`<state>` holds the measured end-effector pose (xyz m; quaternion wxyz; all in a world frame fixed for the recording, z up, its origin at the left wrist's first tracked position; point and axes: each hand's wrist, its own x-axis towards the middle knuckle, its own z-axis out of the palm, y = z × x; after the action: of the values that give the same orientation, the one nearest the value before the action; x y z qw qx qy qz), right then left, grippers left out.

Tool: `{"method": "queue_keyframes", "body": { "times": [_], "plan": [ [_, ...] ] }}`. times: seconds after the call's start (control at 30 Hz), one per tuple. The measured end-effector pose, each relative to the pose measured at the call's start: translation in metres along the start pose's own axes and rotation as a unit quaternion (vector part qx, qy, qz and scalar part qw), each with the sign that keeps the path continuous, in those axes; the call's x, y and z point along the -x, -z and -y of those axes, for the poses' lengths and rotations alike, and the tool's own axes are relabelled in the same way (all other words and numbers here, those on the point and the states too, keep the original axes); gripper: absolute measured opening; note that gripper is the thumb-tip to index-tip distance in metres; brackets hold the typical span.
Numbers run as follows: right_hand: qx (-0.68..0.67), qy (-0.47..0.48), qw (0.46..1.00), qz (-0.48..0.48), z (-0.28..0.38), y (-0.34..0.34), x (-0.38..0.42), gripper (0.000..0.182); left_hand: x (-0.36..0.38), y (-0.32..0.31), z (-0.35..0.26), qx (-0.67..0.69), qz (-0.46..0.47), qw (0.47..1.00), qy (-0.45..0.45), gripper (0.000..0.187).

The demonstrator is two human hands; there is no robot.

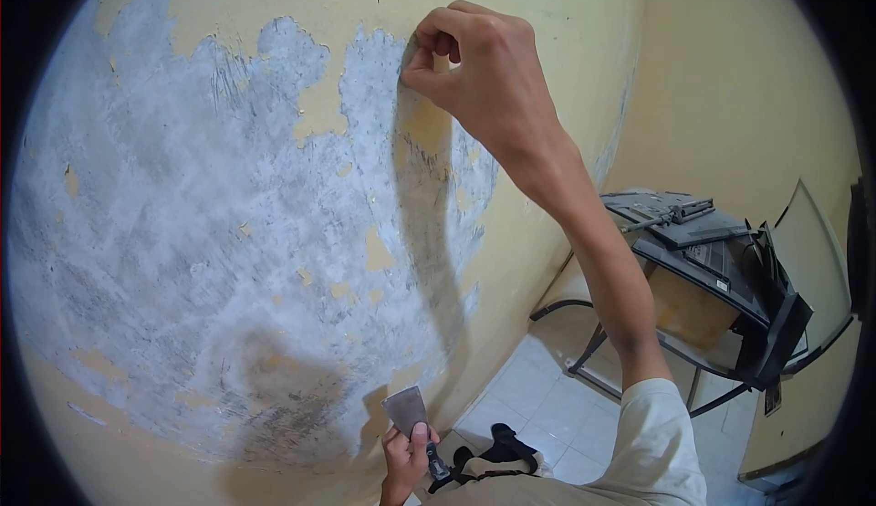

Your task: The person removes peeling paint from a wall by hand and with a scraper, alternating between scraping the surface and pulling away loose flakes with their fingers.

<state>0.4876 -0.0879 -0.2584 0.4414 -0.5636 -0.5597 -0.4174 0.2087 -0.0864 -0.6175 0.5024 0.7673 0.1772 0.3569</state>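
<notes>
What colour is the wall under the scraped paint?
Grey-white wall, seen in the head view.

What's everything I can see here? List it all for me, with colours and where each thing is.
wall: one, yellow paint, fills the left and centre
scraped patch: one, grey-white, across most of the wall
scraper: one, metal blade with dark handle, low centre, blade toward the wall
floor: one, white tiles, lower right
desk: one, dark, on a metal frame, right, against the side wall
shoe: one seen, black, bottom centre
sleeve: one, white, bottom right
left hand: one, bottom centre, gripping the scraper handle
right hand: one, top centre, fingertips pinched at the paint edge on the wall
</notes>
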Motion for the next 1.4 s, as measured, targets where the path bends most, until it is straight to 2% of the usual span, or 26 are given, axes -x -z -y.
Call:
{"method": "queue_keyframes", "body": {
  "times": [0.1, 0.2, 0.27, 0.33, 0.4, 0.43, 0.5, 0.57, 0.63, 0.67, 0.73, 0.77, 0.8, 0.83, 0.87, 0.9, 0.93, 1.0, 1.07, 1.1, 1.13, 1.17, 1.2, 1.27, 1.33, 1.4],
  "plan": [
    [-0.025, 0.001, 1.0, 0.006, -0.006, 0.0, -0.004, 0.007, -0.001, -0.004, -0.006, -0.002, -0.009, 1.0, -0.025, 0.049],
    [-0.031, 0.018, 0.999, -0.009, -0.021, 0.005, 0.001, 0.01, 0.001, -0.007, -0.013, -0.012, -0.008, 0.999, -0.033, 0.049],
    [-0.02, -0.088, 0.995, -0.049, -0.032, 0.017, 0.008, 0.018, 0.009, -0.007, -0.011, -0.011, -0.007, 0.999, -0.029, 0.049],
    [-0.015, -0.138, 0.99, -0.026, -0.032, 0.027, 0.029, 0.037, 0.007, -0.011, -0.012, -0.01, -0.01, 0.999, -0.033, 0.048],
    [-0.103, -0.144, 0.983, -0.041, -0.011, 0.023, 0.079, 0.039, 0.008, -0.016, -0.017, -0.018, -0.083, 0.996, -0.041, 0.044],
    [-0.166, -0.161, 0.973, -0.012, 0.006, 0.023, 0.117, 0.032, 0.006, -0.016, -0.016, -0.013, -0.098, 0.995, -0.034, 0.039],
    [-0.316, -0.227, 0.914, 0.12, 0.051, 0.027, 0.196, 0.011, -0.007, -0.018, -0.03, 0.019, -0.12, 0.993, -0.011, 0.038],
    [-0.413, -0.304, 0.821, 0.252, 0.086, 0.022, 0.263, 0.036, -0.024, -0.024, -0.047, 0.052, -0.143, 0.988, 0.01, 0.037],
    [-0.543, -0.38, 0.706, 0.25, 0.113, 0.017, 0.306, 0.038, -0.042, -0.028, -0.063, -0.046, -0.186, 0.974, -0.12, 0.036],
    [-0.549, -0.381, 0.7, 0.251, 0.121, 0.023, 0.316, 0.038, -0.048, -0.027, -0.074, -0.053, -0.188, 0.974, -0.115, 0.036],
    [-0.613, -0.512, 0.539, 0.268, 0.132, 0.038, 0.325, 0.04, -0.058, -0.025, -0.092, -0.135, -0.091, 0.978, -0.132, 0.038],
    [-0.64, -0.529, 0.505, 0.235, 0.133, 0.044, 0.323, 0.042, -0.064, -0.02, -0.092, -0.175, -0.051, 0.973, -0.138, 0.043],
    [-0.641, -0.535, 0.499, 0.233, 0.125, 0.046, 0.323, 0.042, -0.077, -0.013, -0.099, -0.214, -0.079, 0.955, -0.192, 0.044],
    [-0.621, -0.5, 0.556, 0.235, 0.112, 0.049, 0.323, 0.044, -0.096, -0.004, -0.112, -0.251, -0.107, 0.93, -0.246, 0.047],
    [-0.598, -0.461, 0.611, 0.237, 0.099, 0.052, 0.321, 0.047, -0.126, 0.015, -0.13, -0.395, -0.144, 0.836, -0.352, 0.06],
    [-0.588, -0.448, 0.638, 0.217, 0.089, 0.058, 0.313, 0.048, -0.155, 0.018, -0.159, -0.447, -0.269, 0.765, -0.377, 0.058],
    [-0.591, -0.445, 0.636, 0.218, 0.081, 0.063, 0.314, 0.048, -0.181, 0.024, -0.19, -0.505, -0.371, 0.691, -0.359, 0.066],
    [-0.542, -0.49, 0.661, 0.17, 0.061, 0.072, 0.316, 0.049, -0.22, 0.033, -0.247, -0.549, -0.474, 0.601, -0.335, 0.073],
    [-0.516, -0.533, 0.656, 0.135, 0.042, 0.082, 0.325, 0.05, -0.27, 0.039, -0.245, -0.644, -0.544, 0.477, -0.249, 0.08],
    [-0.51, -0.553, 0.646, 0.127, 0.033, 0.084, 0.333, 0.05, -0.275, 0.025, -0.236, -0.568, -0.442, 0.612, -0.328, 0.077],
    [-0.497, -0.573, 0.642, 0.112, 0.025, 0.087, 0.34, 0.05, -0.273, 0.002, -0.218, -0.614, -0.32, 0.645, -0.324, 0.075],
    [-0.498, -0.589, 0.629, 0.097, 0.018, 0.091, 0.345, 0.049, -0.267, -0.023, -0.209, -0.472, -0.16, 0.778, -0.382, 0.058],
    [-0.498, -0.589, 0.631, 0.08, 0.009, 0.094, 0.354, 0.048, -0.255, -0.03, -0.204, -0.444, 0.05, 0.817, -0.366, 0.042],
    [-0.491, -0.594, 0.632, 0.083, -0.012, 0.104, 0.361, 0.044, -0.248, -0.031, -0.197, -0.367, -0.112, 0.807, -0.449, 0.034],
    [-0.475, -0.586, 0.652, 0.084, -0.03, 0.115, 0.365, 0.041, -0.233, 0.013, -0.206, -0.413, -0.31, 0.704, -0.488, 0.043],
    [-0.461, -0.582, 0.664, 0.09, -0.057, 0.121, 0.373, 0.041, -0.234, 0.03, -0.231, -0.465, -0.543, 0.597, -0.364, 0.058]
  ]
}}
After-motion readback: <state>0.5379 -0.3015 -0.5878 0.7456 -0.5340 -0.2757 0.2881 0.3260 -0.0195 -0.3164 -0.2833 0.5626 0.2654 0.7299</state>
